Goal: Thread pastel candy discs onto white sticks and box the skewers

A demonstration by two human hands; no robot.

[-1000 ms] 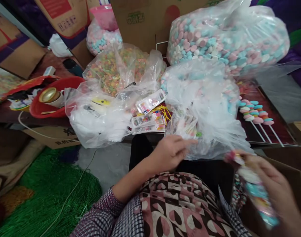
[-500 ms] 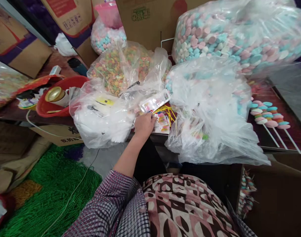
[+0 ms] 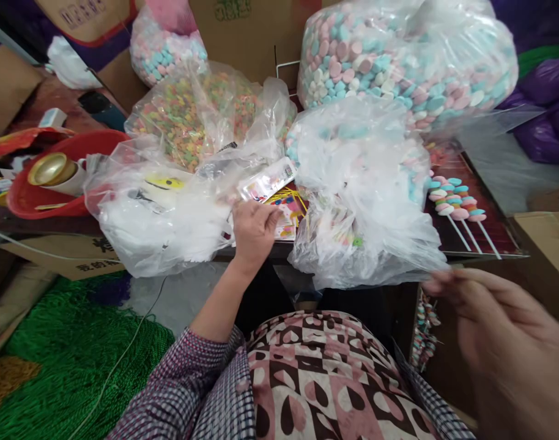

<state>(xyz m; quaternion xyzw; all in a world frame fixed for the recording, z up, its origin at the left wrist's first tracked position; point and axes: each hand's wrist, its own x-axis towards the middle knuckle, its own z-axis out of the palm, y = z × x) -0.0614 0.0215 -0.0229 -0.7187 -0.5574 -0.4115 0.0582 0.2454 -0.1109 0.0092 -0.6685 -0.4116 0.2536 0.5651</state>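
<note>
My left hand (image 3: pixel 255 231) is closed over the table's front edge, its fingers curled beside printed cards (image 3: pixel 286 227) and yellow twist ties (image 3: pixel 299 206); what it grips, if anything, is hidden. Just beyond the fingers lies a shiny printed packet (image 3: pixel 268 181). At the right, my right hand (image 3: pixel 499 318), blurred, pinches the corner of a clear plastic bag (image 3: pixel 375 244). Small wrapped pieces show dimly through that bag. Left of my left hand, another clear bag (image 3: pixel 160 214) holds white material. Three marshmallow skewers (image 3: pixel 456 198) on white sticks lie at the table's right end.
Behind stand bags of gummy candy (image 3: pixel 201 116) and pastel marshmallows (image 3: pixel 399 67). A red basin (image 3: pixel 27 195) with a gold-coloured bowl (image 3: pixel 52 169) is at the left. Green cord (image 3: pixel 87 348) covers the floor there. Wrapped skewers (image 3: pixel 426 330) sit in a box at lower right.
My right hand has come into view from the right and reached the plastic bag's corner, which sits higher. My left hand stays by the cards, fingers more curled. The view has turned right.
</note>
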